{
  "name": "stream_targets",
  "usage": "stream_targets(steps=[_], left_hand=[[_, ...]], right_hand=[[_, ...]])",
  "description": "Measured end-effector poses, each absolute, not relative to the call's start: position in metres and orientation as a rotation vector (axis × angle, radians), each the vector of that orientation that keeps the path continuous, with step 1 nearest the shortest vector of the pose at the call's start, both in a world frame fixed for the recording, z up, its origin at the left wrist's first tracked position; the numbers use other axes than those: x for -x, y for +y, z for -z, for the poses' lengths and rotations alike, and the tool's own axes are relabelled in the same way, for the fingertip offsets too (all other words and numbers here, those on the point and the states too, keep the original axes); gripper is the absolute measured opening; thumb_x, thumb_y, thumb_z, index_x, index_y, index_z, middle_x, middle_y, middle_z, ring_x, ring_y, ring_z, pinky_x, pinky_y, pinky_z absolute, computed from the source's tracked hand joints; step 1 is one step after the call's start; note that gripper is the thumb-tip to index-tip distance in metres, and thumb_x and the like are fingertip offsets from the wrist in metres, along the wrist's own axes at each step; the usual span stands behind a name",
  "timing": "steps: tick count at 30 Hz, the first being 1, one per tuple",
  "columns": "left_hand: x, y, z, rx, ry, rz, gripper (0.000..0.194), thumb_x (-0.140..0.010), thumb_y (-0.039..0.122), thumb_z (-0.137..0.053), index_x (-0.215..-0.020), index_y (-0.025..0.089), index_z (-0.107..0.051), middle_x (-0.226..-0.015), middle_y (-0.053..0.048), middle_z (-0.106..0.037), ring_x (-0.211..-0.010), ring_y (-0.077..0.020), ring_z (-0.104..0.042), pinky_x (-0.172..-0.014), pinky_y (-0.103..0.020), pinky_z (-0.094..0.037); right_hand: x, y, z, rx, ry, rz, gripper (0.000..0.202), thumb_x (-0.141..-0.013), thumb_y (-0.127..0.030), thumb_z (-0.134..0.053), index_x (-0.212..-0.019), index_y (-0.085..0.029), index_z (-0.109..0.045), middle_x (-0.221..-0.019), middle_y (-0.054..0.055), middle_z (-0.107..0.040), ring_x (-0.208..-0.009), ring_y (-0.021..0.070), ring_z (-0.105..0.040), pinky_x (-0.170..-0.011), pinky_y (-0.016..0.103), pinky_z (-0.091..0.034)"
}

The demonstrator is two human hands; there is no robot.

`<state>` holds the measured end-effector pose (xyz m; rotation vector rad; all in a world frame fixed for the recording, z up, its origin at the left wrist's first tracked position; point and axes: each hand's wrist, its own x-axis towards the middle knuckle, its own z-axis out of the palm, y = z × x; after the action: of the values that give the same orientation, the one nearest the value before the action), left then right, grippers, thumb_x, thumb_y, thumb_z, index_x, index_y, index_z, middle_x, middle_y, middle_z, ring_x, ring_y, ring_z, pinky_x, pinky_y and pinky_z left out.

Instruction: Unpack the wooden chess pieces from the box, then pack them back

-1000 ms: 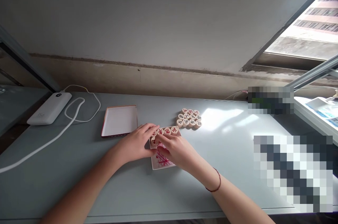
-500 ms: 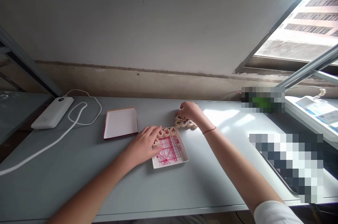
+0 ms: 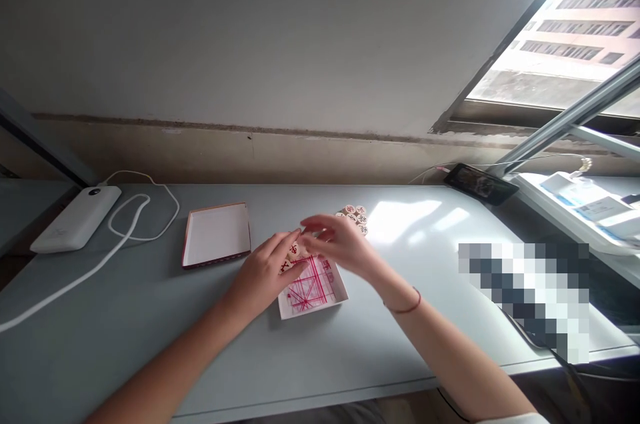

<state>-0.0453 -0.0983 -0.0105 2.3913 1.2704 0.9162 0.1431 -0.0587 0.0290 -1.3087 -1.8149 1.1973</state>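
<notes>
A shallow white box [image 3: 336, 301] with a red-lined sheet in its bottom stands in front of me. Chinese chess pieces [image 3: 293, 250], round and marked in red, sit along its far left side. My left hand [image 3: 267, 269] grips the box's left side, thumb over the wall and fingers along the outside. Above the box's far edge, my right hand [image 3: 340, 245] has its fingers curled round what looks like a pale chess piece, mostly hidden. Behind it lies a group of chess pieces [image 3: 356, 212], partly covered by the hand.
Left of the box lies an open lid [image 3: 217, 235], its white inside facing up. A white power bank [image 3: 76, 219] with a cable [image 3: 95, 275] is farther left. At the back right rests a phone [image 3: 480, 184]; a blurred item [image 3: 530, 297] lies to the right.
My right hand has moved left and nearer, from the group of pieces to above the box. My left hand stays at the box. The view has shifted slightly.
</notes>
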Motion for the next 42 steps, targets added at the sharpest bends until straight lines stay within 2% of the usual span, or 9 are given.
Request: stream_targets(steps=[4, 10, 17, 20, 22, 27, 34, 38, 42], left_hand=[[0.039, -0.101, 0.010, -2.307, 1.206, -0.986, 0.021, -0.096, 0.025, -0.046, -0.114, 0.024, -0.056, -0.103, -0.004, -0.062, -0.090, -0.0153, -0.064, -0.077, -0.028, -0.054], [0.044, -0.094, 0.006, -2.406, 1.210, -0.987, 0.017, -0.094, 0.023, -0.049, -0.106, 0.021, -0.060, -0.097, -0.003, -0.063, -0.090, -0.0160, -0.060, -0.080, -0.031, -0.050], [0.041, -0.104, -0.002, -2.695, 1.240, -0.509, 0.020, -0.080, 0.034, -0.068, -0.095, 0.021, -0.068, -0.102, -0.005, -0.067, -0.094, -0.0239, -0.053, -0.080, -0.040, -0.041], [0.033, -0.110, 0.002, -2.755, 1.271, -0.339, 0.007, -0.081, 0.026, -0.065, -0.079, 0.020, -0.067, -0.104, -0.005, -0.066, -0.097, -0.0244, -0.051, -0.079, -0.040, -0.038], [0.031, -0.112, 0.003, -2.765, 1.252, -0.298, 0.009, -0.083, 0.022, -0.062, -0.075, 0.021, -0.065, -0.103, -0.004, -0.066, -0.098, -0.0242, -0.051, -0.080, -0.039, -0.037], [0.032, -0.106, 0.004, -2.711, 1.252, -0.391, 0.003, -0.087, 0.021, -0.058, -0.086, 0.021, -0.061, -0.099, -0.003, -0.066, -0.093, -0.0218, -0.053, -0.078, -0.037, -0.036], [0.029, -0.101, 0.006, -2.740, 1.322, -0.475, 0.019, -0.094, 0.015, -0.042, -0.085, 0.020, -0.059, -0.087, -0.003, -0.065, -0.081, -0.0184, -0.054, -0.074, -0.035, -0.032], [0.026, -0.104, 0.006, -2.801, 1.306, -0.393, 0.019, -0.094, 0.014, -0.043, -0.092, 0.021, -0.061, -0.090, -0.004, -0.066, -0.086, -0.0197, -0.055, -0.076, -0.037, -0.031], [0.032, -0.103, 0.004, -2.775, 1.209, -0.366, 0.008, -0.091, 0.022, -0.054, -0.088, 0.022, -0.062, -0.093, -0.002, -0.067, -0.094, -0.0213, -0.054, -0.080, -0.039, -0.032]], right_hand=[[-0.134, -0.083, -0.011, 1.152, -1.585, -1.438, 0.031, -0.076, -0.040, -0.069, -0.096, -0.016, -0.063, -0.089, 0.006, -0.069, -0.073, 0.0159, -0.068, -0.061, 0.026, -0.057], [-0.148, -0.074, 0.002, 1.185, -1.543, -1.414, 0.032, -0.077, -0.045, -0.068, -0.092, -0.018, -0.061, -0.091, 0.005, -0.067, -0.073, 0.0149, -0.066, -0.055, 0.023, -0.053], [-0.159, -0.073, -0.005, 1.206, -1.629, -1.351, 0.029, -0.081, -0.045, -0.064, -0.090, -0.017, -0.062, -0.092, 0.005, -0.065, -0.067, 0.0122, -0.063, -0.055, 0.023, -0.051], [-0.159, -0.075, -0.009, 1.198, -1.690, -1.327, 0.026, -0.082, -0.042, -0.063, -0.090, -0.018, -0.062, -0.092, 0.005, -0.066, -0.071, 0.0128, -0.063, -0.058, 0.023, -0.051], [-0.159, -0.076, -0.012, 1.200, -1.721, -1.313, 0.025, -0.083, -0.041, -0.063, -0.090, -0.018, -0.063, -0.092, 0.005, -0.066, -0.073, 0.0135, -0.064, -0.059, 0.024, -0.051], [-0.162, -0.077, -0.016, 1.208, -1.727, -1.258, 0.024, -0.084, -0.040, -0.060, -0.094, -0.019, -0.061, -0.093, 0.005, -0.065, -0.075, 0.0143, -0.064, -0.060, 0.026, -0.052], [-0.163, -0.078, -0.018, 1.200, -1.726, -1.230, 0.021, -0.084, -0.038, -0.059, -0.091, -0.019, -0.061, -0.096, 0.006, -0.063, -0.078, 0.0145, -0.063, -0.060, 0.025, -0.053], [-0.163, -0.079, -0.019, 1.195, -1.779, -1.171, 0.019, -0.085, -0.037, -0.058, -0.091, -0.019, -0.062, -0.091, 0.005, -0.062, -0.076, 0.0139, -0.062, -0.061, 0.025, -0.055], [-0.166, -0.081, -0.019, 1.166, -1.933, -1.107, 0.013, -0.085, -0.025, -0.056, -0.094, -0.020, -0.064, -0.099, 0.005, -0.058, -0.078, 0.0118, -0.061, -0.067, 0.026, -0.057]])
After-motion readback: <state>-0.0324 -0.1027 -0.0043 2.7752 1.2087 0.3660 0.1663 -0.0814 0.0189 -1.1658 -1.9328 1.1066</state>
